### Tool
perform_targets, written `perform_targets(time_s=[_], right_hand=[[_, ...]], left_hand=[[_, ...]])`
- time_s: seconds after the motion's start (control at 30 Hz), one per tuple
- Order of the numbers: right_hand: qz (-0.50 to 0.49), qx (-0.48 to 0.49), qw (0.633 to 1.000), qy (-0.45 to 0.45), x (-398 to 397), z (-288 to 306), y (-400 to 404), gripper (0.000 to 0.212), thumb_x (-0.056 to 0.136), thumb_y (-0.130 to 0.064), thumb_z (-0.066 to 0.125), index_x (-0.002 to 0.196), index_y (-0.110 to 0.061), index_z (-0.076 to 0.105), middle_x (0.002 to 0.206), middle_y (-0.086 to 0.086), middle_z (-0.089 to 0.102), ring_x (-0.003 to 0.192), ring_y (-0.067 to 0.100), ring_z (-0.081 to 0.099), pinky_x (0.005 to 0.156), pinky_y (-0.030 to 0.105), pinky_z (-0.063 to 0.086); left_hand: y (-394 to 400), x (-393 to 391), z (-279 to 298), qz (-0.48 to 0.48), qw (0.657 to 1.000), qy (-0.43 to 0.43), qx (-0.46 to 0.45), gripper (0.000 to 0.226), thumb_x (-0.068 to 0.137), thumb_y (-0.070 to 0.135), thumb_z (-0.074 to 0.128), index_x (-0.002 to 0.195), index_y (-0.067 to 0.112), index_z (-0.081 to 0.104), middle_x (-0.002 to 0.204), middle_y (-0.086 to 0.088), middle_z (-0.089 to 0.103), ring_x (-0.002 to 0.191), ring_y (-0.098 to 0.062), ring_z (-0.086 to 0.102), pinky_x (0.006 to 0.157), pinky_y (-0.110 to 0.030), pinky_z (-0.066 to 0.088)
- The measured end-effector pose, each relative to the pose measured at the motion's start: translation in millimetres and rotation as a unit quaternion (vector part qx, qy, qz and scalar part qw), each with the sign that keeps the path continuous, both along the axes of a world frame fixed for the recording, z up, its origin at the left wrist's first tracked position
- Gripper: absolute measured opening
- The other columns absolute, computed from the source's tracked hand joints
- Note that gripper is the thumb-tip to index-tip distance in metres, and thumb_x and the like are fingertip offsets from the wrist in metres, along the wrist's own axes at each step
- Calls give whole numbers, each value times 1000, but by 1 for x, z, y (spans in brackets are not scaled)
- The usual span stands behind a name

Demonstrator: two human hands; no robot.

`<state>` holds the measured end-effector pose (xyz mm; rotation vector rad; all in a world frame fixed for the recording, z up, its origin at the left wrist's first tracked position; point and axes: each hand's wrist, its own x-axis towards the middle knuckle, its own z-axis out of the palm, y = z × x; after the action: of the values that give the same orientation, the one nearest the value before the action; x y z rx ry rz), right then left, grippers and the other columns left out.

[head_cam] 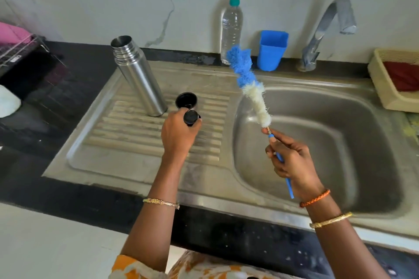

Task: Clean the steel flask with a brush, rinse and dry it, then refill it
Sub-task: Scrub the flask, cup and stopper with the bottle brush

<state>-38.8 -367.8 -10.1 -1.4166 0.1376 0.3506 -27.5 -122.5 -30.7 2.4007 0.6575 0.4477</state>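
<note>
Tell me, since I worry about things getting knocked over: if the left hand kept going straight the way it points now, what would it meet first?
Probably the black cup on the drainboard, just beyond the left hand, which grips a small black cap. The open steel flask stands left of that line. Depth is hard to judge.

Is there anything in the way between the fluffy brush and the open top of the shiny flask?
Nothing visible blocks it. The brush, held in the right hand, is up over the sink. The flask stands open on the drainboard, and the left hand with the stopper is lower down.
</note>
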Motion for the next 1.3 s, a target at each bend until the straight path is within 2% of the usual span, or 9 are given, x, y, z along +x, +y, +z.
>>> perform_targets(time_s=[0.23, 0.37, 0.5, 0.63, 0.77, 0.87, 1.0, 1.2, 1.3], right_hand=[[-37, -25, 999, 4, -11, -7, 40, 27, 96, -8, 49, 116, -14, 66, 65, 7, 48, 37, 7, 22, 38, 15, 15], [-52, -47, 998, -5, -14, -8, 55, 26, 96, -8, 49, 116, -13, 65, 64, 6, 49, 37, 8, 23, 37, 15, 17], [-62, -82, 995, -12, -15, -10, 63, 26, 97, -10, 49, 118, -12, 65, 64, 6, 51, 36, 7, 25, 35, 14, 20], [-56, -123, 991, -18, -15, -9, 65, 27, 98, -10, 49, 120, -14, 62, 65, 3, 56, 35, 5, 29, 35, 14, 24], [-35, -139, 989, -22, -18, -4, 64, 27, 97, -7, 48, 121, -19, 51, 77, 7, 68, 39, 6, 38, 38, 17, 32], [-13, -126, 991, -31, -20, 2, 64, 30, 96, 2, 45, 114, -23, 45, 87, 14, 71, 42, 9, 41, 42, 19, 36], [22, -110, 993, -37, -20, 9, 61, 32, 95, 6, 41, 109, -21, 50, 92, 16, 70, 45, 10, 44, 45, 21, 38], [36, -79, 995, -41, -19, 15, 53, 29, 95, 5, 42, 107, -17, 55, 89, 15, 70, 46, 12, 46, 45, 20, 39], [63, -66, 995, -34, -16, 21, 46, 25, 94, 6, 44, 103, -12, 59, 91, 16, 71, 50, 14, 54, 48, 20, 43]], left_hand=[[46, -3, -29, -56, 997, 0, -49, 32, 82, 29, 76, 107, 10, 68, 96, -13, 64, 86, -27, 62, 73, -29, 44], [58, -4, -28, -103, 989, 4, -103, 37, 82, 28, 77, 112, 8, 67, 101, -12, 66, 83, -17, 58, 78, -21, 46], [65, -8, -15, -86, 984, -5, -155, 36, 77, 20, 81, 108, 4, 69, 86, -6, 67, 62, 3, 52, 60, -4, 40], [69, -9, -12, -62, 979, 10, -194, 58, 72, 22, 86, 121, 6, 61, 85, -5, 66, 67, -8, 60, 58, -11, 42], [72, -2, -7, -40, 942, 38, -331, 26, 86, 8, 71, 110, 4, 62, 82, -12, 68, 36, -4, 53, 40, -15, 45], [77, 4, -9, 6, 919, 17, -393, 20, 86, 1, 69, 104, -5, 64, 77, -14, 68, 35, -6, 55, 40, -15, 44], [74, 4, -10, 44, 895, -9, -445, 24, 78, 2, 78, 99, -6, 68, 77, -15, 69, 38, -4, 56, 41, -13, 44], [67, -3, -10, 86, 898, -18, -431, 19, 77, 8, 79, 91, 2, 68, 82, -14, 72, 38, -7, 49, 37, -14, 37], [68, -6, -6, 97, 938, 5, -333, 40, 75, 18, 81, 109, 7, 63, 85, -4, 69, 64, -18, 59, 55, -21, 45]])
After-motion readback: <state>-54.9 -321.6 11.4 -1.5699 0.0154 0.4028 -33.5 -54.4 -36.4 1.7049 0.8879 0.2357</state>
